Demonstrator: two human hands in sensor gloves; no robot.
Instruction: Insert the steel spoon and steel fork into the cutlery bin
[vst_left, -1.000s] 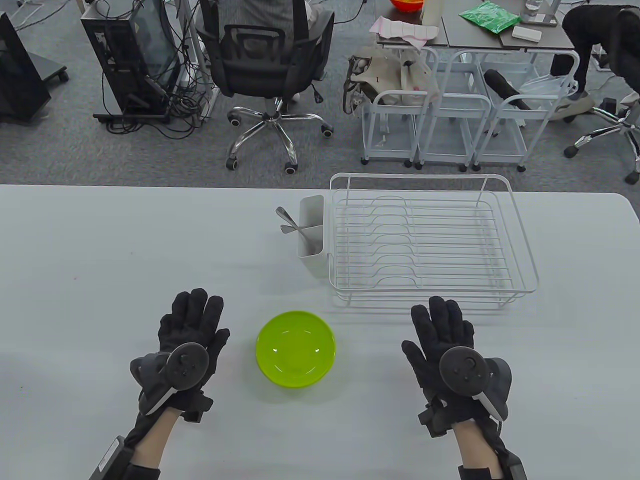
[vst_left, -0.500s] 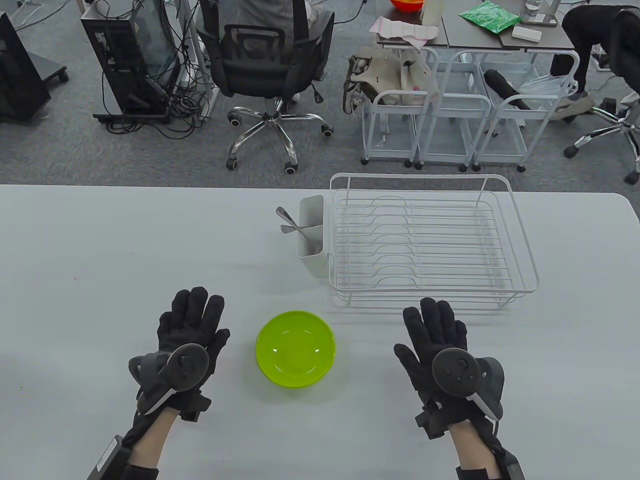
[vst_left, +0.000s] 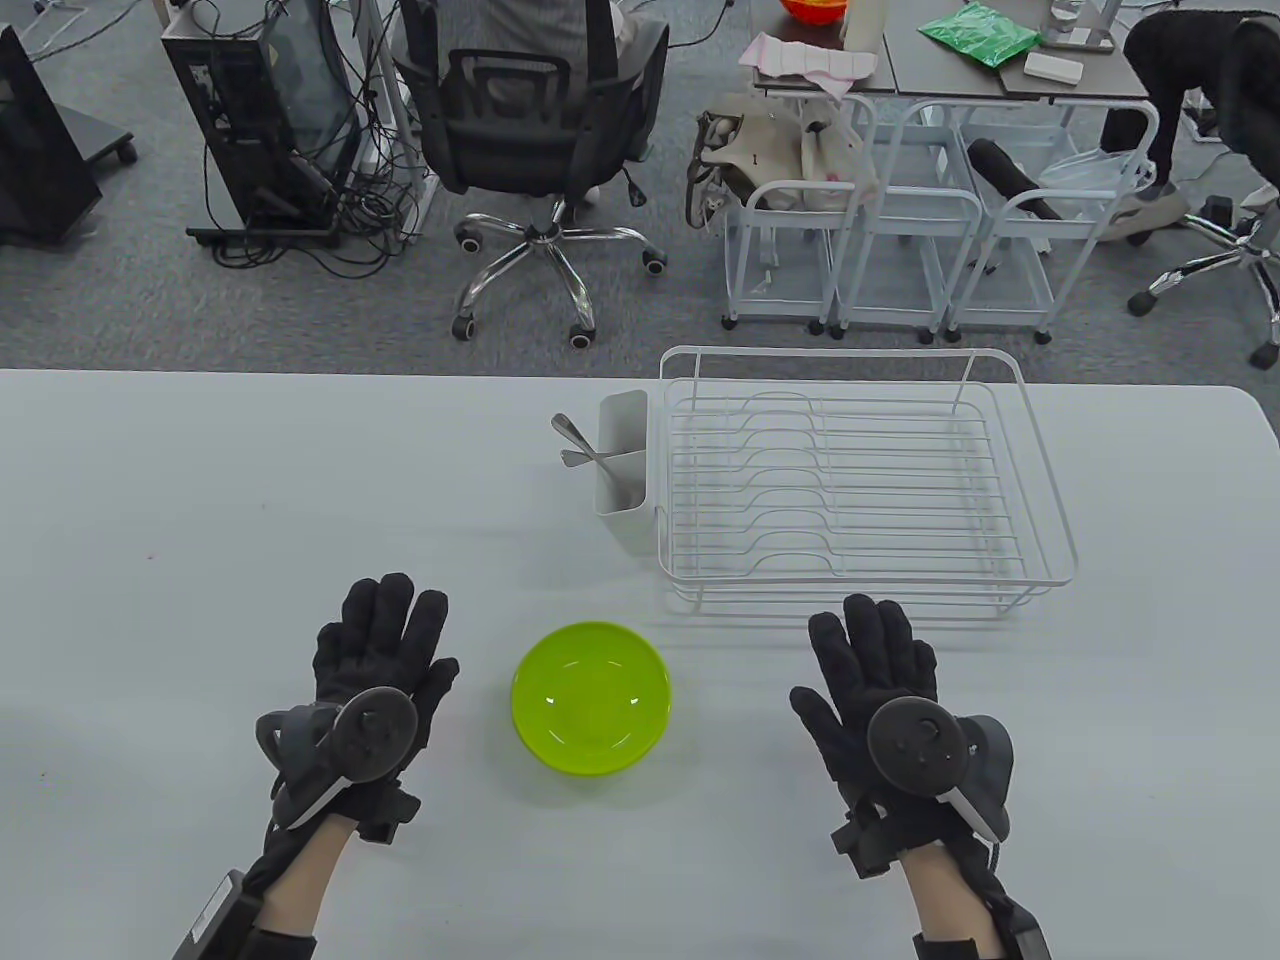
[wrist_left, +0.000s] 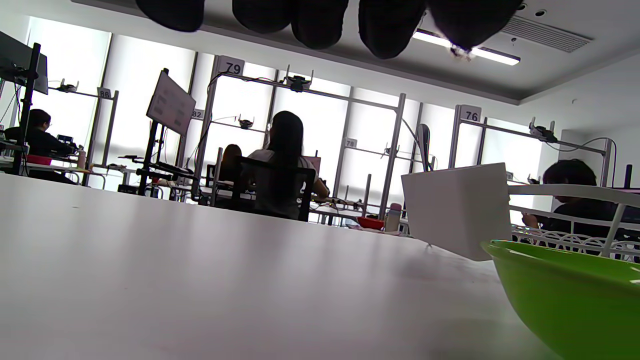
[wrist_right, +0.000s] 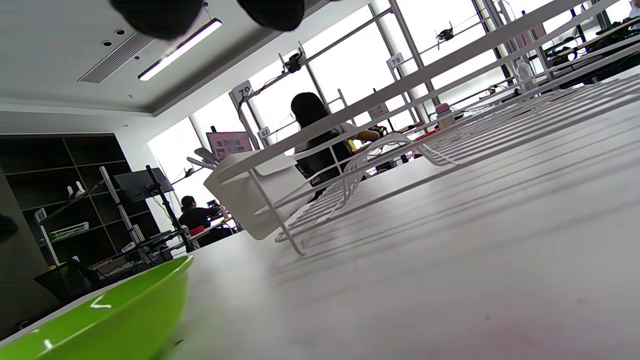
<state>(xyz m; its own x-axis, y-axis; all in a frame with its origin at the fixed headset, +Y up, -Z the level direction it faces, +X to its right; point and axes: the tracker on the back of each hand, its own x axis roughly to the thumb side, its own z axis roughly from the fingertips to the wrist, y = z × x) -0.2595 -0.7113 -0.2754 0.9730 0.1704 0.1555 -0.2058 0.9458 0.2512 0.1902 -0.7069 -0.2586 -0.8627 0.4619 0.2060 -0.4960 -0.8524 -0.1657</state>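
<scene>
The white cutlery bin hangs on the left side of the white wire dish rack. The steel spoon and steel fork stand in it, handles sticking out up and to the left. The bin also shows in the left wrist view and the right wrist view. My left hand lies flat and empty on the table, left of a green bowl. My right hand lies flat and empty to the bowl's right, just before the rack's front edge.
The green bowl shows at the edge of both wrist views. The white table stretches bare to the left. Beyond its far edge stand an office chair and white carts.
My right hand has shifted slightly left and toward me over the last second. The left hand, cutlery and bowl have not moved.
</scene>
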